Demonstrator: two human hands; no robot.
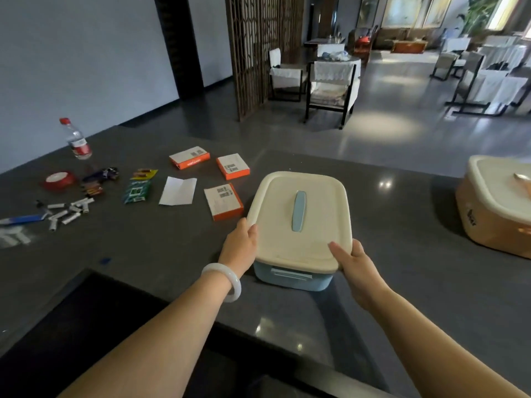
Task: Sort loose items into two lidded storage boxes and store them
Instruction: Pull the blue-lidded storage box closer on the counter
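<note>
Box (290, 275) pale blue, cream-lidded.

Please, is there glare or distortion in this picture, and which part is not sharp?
Head view: small glare spots shine on the dark countertop near the blue box; wide-angle distortion bends the counter edges and stretches the peach box at the right border; the white items at the far left edge are smeared.

The wide-angle head camera looks forward and down from above the near edge of the counter (402, 239), close to its surface, with the room beyond filling the upper frame.
</note>
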